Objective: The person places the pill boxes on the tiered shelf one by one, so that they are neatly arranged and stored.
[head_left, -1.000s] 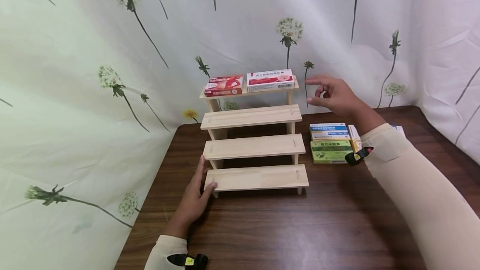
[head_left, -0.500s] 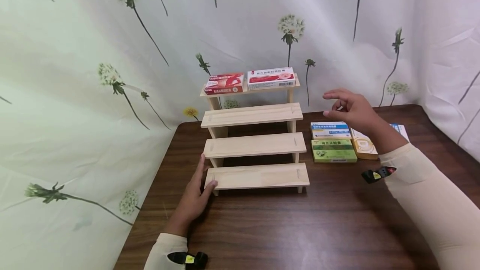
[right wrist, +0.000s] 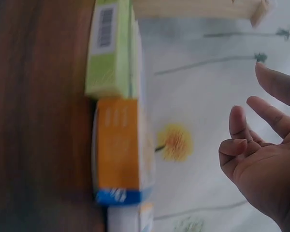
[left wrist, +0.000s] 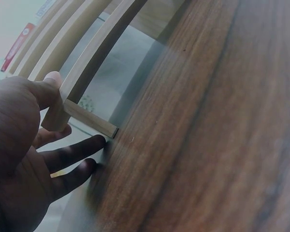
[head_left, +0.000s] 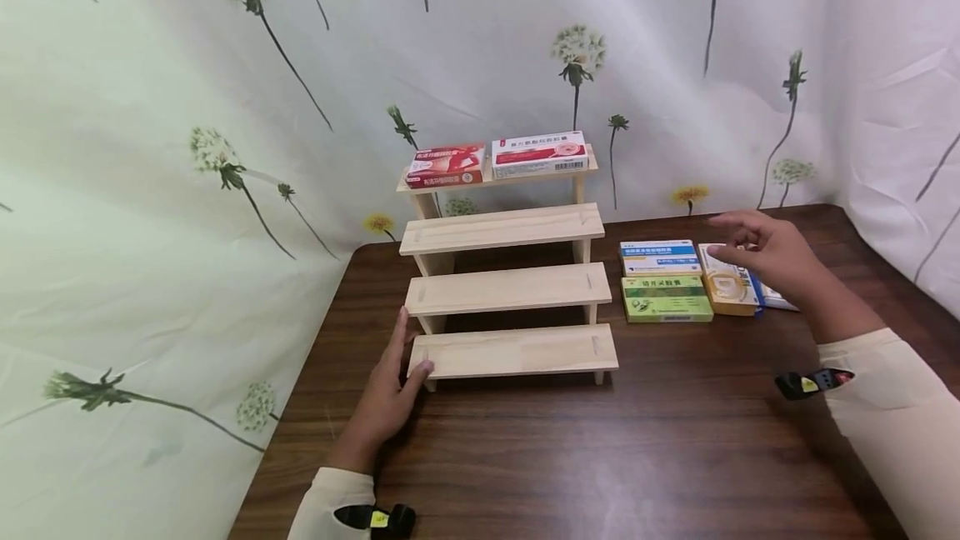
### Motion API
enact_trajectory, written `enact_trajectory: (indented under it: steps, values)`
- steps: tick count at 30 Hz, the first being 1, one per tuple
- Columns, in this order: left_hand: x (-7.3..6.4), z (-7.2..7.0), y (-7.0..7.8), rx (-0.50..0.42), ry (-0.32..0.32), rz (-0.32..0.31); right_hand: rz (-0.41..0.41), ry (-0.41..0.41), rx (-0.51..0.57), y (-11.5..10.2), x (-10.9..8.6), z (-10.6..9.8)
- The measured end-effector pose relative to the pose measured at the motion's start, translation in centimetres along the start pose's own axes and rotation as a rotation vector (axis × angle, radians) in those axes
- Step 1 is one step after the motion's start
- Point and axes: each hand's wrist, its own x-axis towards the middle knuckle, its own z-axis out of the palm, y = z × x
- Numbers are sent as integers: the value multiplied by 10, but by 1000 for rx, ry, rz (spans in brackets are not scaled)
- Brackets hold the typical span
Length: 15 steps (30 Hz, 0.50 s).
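A pale wooden stepped stand (head_left: 510, 354) faces me on the table. My left hand (head_left: 384, 407) holds the left end of its lowest step, thumb on the top face and fingers along the side, as the left wrist view shows too. On the top step lie a red medicine box (head_left: 447, 166) and a white-and-red medicine box (head_left: 540, 154). My right hand (head_left: 776, 257) hovers over the boxes at the right, fingers loosely bent around nothing. Nearest to it is a white-and-yellow medicine box (head_left: 731, 283), beside a blue-and-white box (head_left: 780, 300) that the hand partly hides.
Left of these lie another blue-and-white medicine box (head_left: 660, 258) and a green medicine box (head_left: 667, 300), close to the stand's right side. The dark wooden table (head_left: 570, 448) ends at a flower-printed cloth (head_left: 495, 40) behind and to both sides.
My right hand has moved right and down, from beside the top step to over the boxes, uncovering the white-and-yellow one. The left hand stays at the stand.
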Motion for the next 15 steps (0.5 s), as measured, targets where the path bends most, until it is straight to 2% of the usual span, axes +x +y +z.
enact_trajectory:
  steps: [6, 13, 15]
  values:
    - [0, 0, 1, 0, -5, -7, 76, 3, -73, 26, -7, -10]
    - [0, 0, 2, 3, -4, -2, 227, -30, -63, 49, -11, -26]
    - [0, 0, 1, 7, -5, -3, 247, -45, -74, 55, -11, -30]
